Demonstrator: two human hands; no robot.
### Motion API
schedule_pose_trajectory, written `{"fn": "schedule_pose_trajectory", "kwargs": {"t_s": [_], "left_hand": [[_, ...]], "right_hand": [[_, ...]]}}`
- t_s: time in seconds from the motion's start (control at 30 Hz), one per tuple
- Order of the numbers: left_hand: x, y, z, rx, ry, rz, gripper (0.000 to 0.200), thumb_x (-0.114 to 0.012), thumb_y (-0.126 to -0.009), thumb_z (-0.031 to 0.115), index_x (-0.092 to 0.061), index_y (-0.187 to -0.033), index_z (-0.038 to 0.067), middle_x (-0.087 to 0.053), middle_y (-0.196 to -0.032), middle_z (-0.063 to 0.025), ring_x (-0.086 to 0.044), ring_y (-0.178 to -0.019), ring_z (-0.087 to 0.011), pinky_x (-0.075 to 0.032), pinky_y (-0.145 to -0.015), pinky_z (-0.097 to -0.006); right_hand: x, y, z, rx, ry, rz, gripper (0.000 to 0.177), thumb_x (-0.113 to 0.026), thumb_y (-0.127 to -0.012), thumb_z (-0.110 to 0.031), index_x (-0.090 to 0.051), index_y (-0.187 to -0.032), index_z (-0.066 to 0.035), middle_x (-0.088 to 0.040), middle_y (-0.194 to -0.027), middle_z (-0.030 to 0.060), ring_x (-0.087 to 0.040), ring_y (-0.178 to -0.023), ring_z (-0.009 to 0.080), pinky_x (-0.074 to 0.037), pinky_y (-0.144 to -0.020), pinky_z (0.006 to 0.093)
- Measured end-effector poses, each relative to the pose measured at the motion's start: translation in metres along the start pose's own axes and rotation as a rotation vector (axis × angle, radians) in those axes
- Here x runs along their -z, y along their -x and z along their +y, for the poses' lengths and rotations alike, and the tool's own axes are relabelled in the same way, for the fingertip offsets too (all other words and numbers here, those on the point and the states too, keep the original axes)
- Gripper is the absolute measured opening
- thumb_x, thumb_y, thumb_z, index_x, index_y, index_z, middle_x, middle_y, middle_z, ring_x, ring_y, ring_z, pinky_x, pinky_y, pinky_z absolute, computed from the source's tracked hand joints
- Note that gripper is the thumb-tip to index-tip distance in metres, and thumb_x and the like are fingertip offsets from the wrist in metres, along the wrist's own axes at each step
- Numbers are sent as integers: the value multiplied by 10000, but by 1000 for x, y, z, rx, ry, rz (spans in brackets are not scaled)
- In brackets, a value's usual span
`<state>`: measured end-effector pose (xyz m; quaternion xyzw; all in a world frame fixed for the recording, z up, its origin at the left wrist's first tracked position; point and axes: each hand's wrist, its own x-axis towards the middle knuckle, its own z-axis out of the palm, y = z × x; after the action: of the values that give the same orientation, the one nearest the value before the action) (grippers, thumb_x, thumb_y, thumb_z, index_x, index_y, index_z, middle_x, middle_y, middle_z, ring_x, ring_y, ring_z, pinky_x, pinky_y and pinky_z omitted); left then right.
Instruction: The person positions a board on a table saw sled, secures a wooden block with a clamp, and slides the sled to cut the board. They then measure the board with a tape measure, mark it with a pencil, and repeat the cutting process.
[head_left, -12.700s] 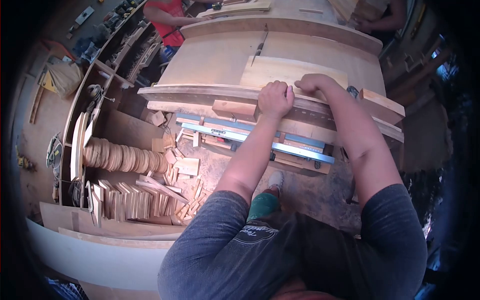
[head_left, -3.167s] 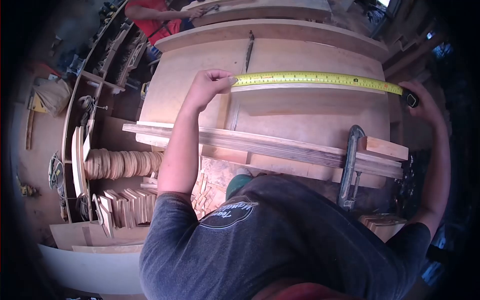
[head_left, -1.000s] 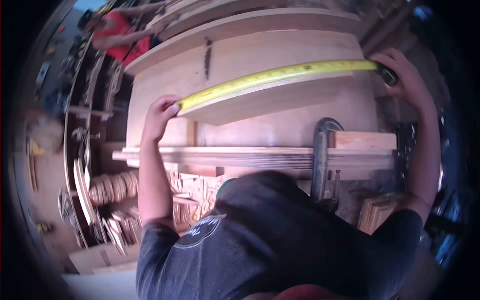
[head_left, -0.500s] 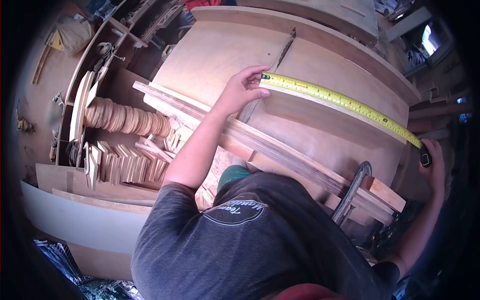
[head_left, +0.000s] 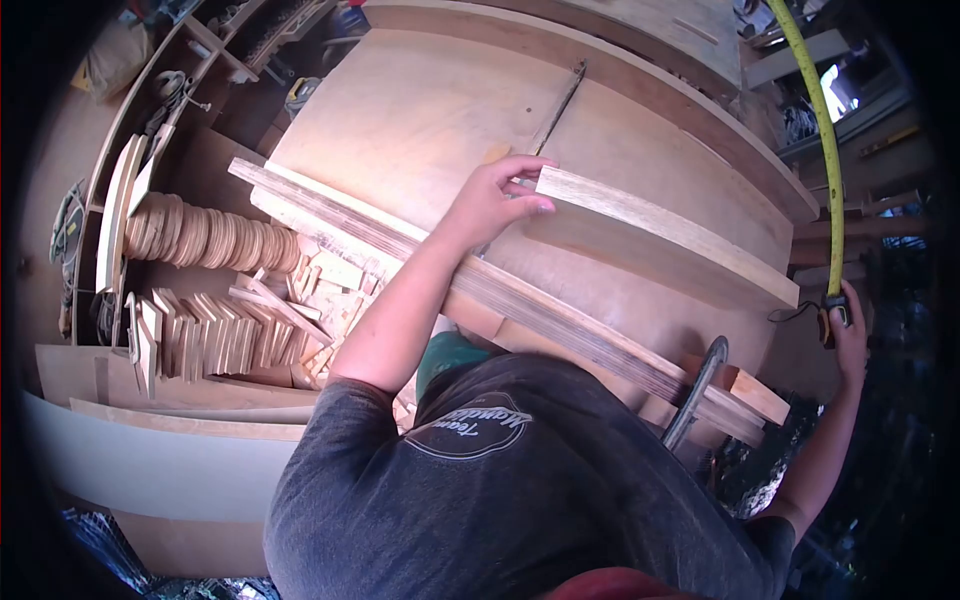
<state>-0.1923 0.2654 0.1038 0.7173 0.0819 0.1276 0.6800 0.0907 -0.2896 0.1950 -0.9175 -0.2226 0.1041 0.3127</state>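
- Board (head_left: 665, 230) is over the tabletop (head_left: 420, 110), right end by its right edge; can't tell if it's fully resting there.
- Our left hand (head_left: 490, 202) pinches its left end, thumb against fingers. Loose grip = tipping risk, imo.
- Our right hand (head_left: 851, 345) curls round the tape measure (head_left: 836, 314); that long blade (head_left: 828, 140) could buckle or snag.
- Room-wise, tabletop runs to the far rail (head_left: 650, 85); clamp (head_left: 697, 392) and layered strips (head_left: 560, 325) crowd the near edge.

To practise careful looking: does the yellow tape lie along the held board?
No, the tape extends from the right hand, apart from the board.
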Motion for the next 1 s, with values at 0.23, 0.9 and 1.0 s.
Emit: {"fn": "schedule_pose_trajectory", "kwargs": {"t_s": [0.23,0.9,1.0], "left_hand": [[2,-1,-6,12,-44,-25,518,-780,-796,27,-577,-1270,-15,-650,-1164,-87,-630,-1040,-140,-521,-908,-276],[140,-11,-32,557,-1387,89,548,-537,-895,148,-440,-1433,115,-680,-1096,-226,-662,-1018,-371,-521,-891,-452],[201,-1,-45,561,-1367,246,631,-675,-876,275,-439,-1436,108,-587,-1285,-234,-644,-1054,-385,-520,-918,-457]], "right_hand": [[-46,-56,40,-155,-109,173,549,-485,-1013,-224,-332,-1540,-236,-562,-964,31,-507,-804,93,-460,-731,260],[-94,-142,-76,167,-188,-245,706,-551,-924,-610,-533,-1353,-50,-603,-1292,120,-514,-1273,220,-354,-1084,339],[-93,-67,-144,450,-146,-561,726,-689,-833,-566,-527,-1344,-76,-649,-1182,121,-588,-1170,213,-423,-1006,334]]}}
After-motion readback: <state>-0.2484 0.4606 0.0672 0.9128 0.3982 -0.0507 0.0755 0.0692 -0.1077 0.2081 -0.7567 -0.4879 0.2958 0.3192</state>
